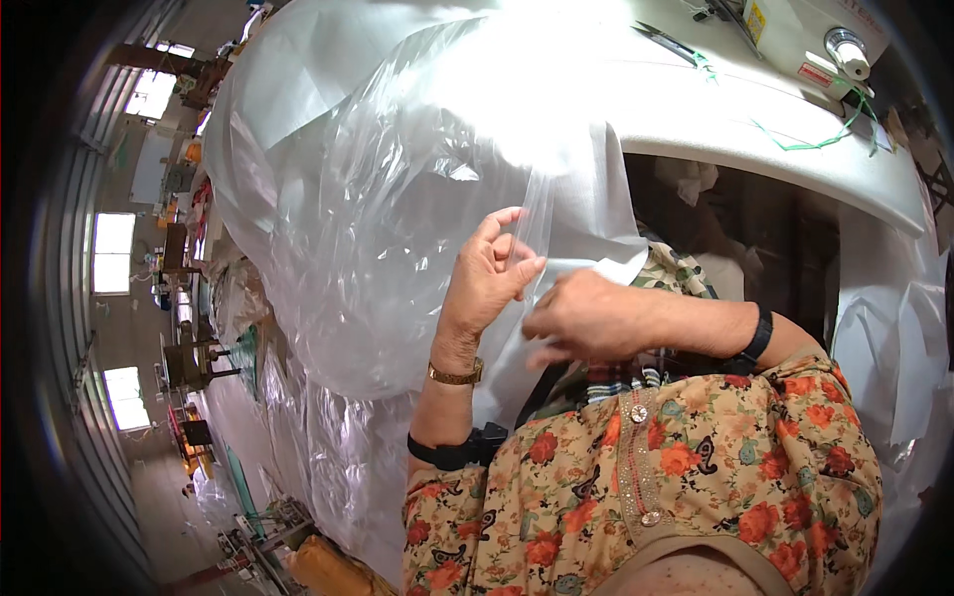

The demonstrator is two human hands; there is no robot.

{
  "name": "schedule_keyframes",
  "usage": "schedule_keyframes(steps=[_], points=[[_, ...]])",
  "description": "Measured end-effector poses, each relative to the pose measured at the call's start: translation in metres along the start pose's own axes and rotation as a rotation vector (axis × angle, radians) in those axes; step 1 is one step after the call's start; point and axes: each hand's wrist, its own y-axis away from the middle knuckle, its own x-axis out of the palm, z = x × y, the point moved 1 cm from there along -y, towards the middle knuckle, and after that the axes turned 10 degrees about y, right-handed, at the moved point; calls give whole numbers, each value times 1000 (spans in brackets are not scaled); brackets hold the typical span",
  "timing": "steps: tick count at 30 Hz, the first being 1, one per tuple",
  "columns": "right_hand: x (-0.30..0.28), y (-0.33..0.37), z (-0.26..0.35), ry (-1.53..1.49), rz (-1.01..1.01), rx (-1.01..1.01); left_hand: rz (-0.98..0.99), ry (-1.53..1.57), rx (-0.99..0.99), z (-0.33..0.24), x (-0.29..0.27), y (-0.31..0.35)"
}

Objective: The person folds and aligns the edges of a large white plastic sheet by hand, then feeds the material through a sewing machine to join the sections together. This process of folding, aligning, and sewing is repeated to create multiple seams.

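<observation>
A large sheet of clear plastic film (pixel 368 248) spreads in wrinkled folds over the white work surface and hangs down in front of me. My left hand (pixel 485 273) is at the film's right part, its fingers curled and the thumb closed toward them, with a gathered edge of the film between them. Just to the right, my right hand (pixel 586 316) is bent inward close to the same edge. Motion smears its fingers, so I cannot make out whether they grip anything. White sheet material (pixel 611 209) lies beneath and beside the film.
At the upper right stands a white machine with a round dial (pixel 848 52). Dark thread snips (pixel 666 43) and green string (pixel 820 144) lie on the white tabletop (pixel 755 104). Below its curved edge is a dark opening. Glare whitens the top middle. Workshop equipment stands at left.
</observation>
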Motion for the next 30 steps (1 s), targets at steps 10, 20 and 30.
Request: schedule_keyframes(steps=[10,20,30], points=[[24,6,-43,-1215,-297,470,-129,130,2,5,13,4],[-9,40,-40,-102,-842,547,-210,80,111,1,19,14],[40,75,-69,-62,-644,883,-120,248,93,-7,36,15]])
